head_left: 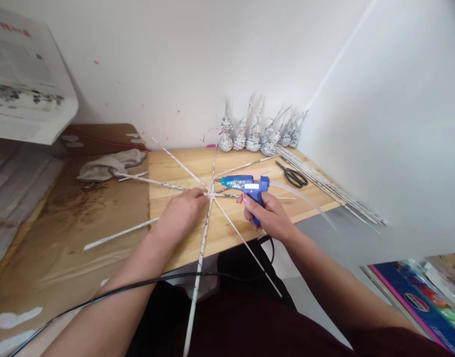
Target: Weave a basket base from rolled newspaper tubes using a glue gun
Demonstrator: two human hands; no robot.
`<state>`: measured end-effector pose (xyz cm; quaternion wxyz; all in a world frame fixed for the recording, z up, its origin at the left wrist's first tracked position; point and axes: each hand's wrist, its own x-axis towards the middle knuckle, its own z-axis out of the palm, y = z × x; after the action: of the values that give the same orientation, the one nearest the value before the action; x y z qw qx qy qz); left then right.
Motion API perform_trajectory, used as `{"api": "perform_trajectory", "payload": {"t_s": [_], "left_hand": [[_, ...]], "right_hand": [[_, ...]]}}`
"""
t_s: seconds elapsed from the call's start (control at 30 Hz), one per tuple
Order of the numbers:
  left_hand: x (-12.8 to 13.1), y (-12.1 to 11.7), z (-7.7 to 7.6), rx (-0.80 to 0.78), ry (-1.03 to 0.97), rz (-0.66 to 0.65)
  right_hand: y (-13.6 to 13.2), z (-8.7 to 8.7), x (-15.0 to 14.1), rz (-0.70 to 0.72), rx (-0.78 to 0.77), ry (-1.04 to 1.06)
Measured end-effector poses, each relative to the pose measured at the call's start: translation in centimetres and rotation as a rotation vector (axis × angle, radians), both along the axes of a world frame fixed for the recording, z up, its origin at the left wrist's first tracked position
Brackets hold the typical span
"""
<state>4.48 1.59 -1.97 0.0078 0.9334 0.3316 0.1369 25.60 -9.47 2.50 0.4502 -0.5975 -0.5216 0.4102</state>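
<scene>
Several rolled newspaper sticks (202, 248) cross at one centre and spread out like spokes over the wooden table (182, 248). My left hand (186, 206) is closed at that crossing, its fingertips pinching the sticks there. In my right hand (266, 213) is a blue hot glue gun (236, 182), gripped by its handle with a small red light showing. Its nozzle points left and is close to the crossing; I cannot tell whether it touches. A clear glue stick (305, 193) trails out of the gun's back.
Black-handled scissors (296, 177) lie to the right, beside a bundle of paper sticks (324, 183). Several woven paper figures (254, 138) stand against the wall. A grey cloth (111, 164) rests on stained cardboard (111, 198). A black cable (138, 283) crosses over my left forearm.
</scene>
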Motion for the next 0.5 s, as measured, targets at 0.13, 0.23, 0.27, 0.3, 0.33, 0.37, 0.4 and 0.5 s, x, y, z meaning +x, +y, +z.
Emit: {"api": "perform_trajectory", "payload": {"t_s": [0.13,0.23,0.27,0.3,0.33,0.37,0.4,0.5], "left_hand": [[-0.7,0.2,-0.7,-0.041,-0.074,-0.008],[-0.4,-0.7,0.1,-0.053,-0.268,0.005],[-0.2,-1.3,0.6,-0.098,-0.371,0.012],[0.0,-2.1,1.1,-0.180,-0.485,0.017],[0.3,-3.0,1.6,-0.308,-0.597,0.017],[0.6,-4.1,2.1,-0.477,-0.705,0.009],[0.9,-5.3,2.6,-0.682,-0.806,-0.019],[1.8,-9.1,3.4,-1.251,-1.079,-0.095]], "right_hand": [[-1.3,0.6,-0.4,0.038,0.041,0.084],[-2.2,0.9,-0.9,0.066,0.074,0.104],[-2.4,0.9,-1.1,0.081,0.092,0.112],[-2.7,0.9,-1.3,0.096,0.114,0.123],[-2.8,0.8,-1.6,0.109,0.139,0.135],[-3.0,0.7,-1.9,0.111,0.165,0.145],[-3.1,0.5,-2.3,0.107,0.191,0.150],[-3.3,0.0,-3.4,0.069,0.280,0.113]]}}
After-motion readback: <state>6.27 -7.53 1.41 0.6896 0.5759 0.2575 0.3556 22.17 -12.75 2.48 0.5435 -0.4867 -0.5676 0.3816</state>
